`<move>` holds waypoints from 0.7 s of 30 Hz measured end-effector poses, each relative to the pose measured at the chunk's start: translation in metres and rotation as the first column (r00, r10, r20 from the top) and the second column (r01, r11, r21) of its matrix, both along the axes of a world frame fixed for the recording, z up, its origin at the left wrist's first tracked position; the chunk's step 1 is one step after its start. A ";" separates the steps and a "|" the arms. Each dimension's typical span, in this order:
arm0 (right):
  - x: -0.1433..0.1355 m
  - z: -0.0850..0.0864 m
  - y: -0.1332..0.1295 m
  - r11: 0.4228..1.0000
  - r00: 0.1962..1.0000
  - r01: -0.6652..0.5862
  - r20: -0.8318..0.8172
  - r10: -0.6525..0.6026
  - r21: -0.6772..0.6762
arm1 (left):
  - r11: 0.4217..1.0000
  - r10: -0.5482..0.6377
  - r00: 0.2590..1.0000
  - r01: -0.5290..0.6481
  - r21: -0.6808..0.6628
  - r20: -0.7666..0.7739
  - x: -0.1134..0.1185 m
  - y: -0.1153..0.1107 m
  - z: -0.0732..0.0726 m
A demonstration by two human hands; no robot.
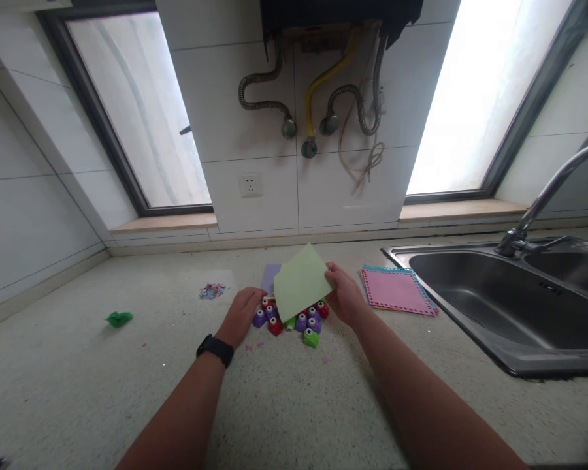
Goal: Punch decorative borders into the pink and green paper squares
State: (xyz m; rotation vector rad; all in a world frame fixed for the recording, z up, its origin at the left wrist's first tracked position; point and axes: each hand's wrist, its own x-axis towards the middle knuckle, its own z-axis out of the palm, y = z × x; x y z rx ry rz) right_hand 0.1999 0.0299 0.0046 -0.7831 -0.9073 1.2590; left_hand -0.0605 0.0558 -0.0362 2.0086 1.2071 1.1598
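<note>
A pale green sheet of paper (304, 284) is tilted up off the counter, its right edge pinched in my right hand (343, 292). My left hand (242, 314), below a black wristband, has its fingers together by the left side of the small craft punches; what its fingertips hold, if anything, is hidden. Red, purple and green punches (311, 337) lie in a cluster beneath and in front of the sheet. Behind the green sheet, a purple sheet (269, 278) shows in part.
A stack of pink and other coloured sheets (399, 289) lies right of my right hand, beside the sink (470, 313). Colourful paper bits (212, 291) are piled at the left, with a crumpled green piece (119, 318) farther left.
</note>
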 end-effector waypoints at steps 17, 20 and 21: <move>-0.006 -0.014 0.002 0.997 0.972 0.039 0.230 -0.055 0.071 | 0.972 -0.100 0.933 0.166 -0.167 0.345 0.008 -0.007 0.005; -0.004 -0.019 0.006 0.985 0.925 0.094 0.354 -0.141 0.147 | 0.973 -0.074 0.932 0.145 -0.177 0.356 0.008 -0.004 0.001; -0.004 -0.020 0.007 0.979 0.906 0.108 0.389 -0.169 0.174 | 0.975 -0.063 0.932 0.134 -0.177 0.358 0.008 -0.003 0.000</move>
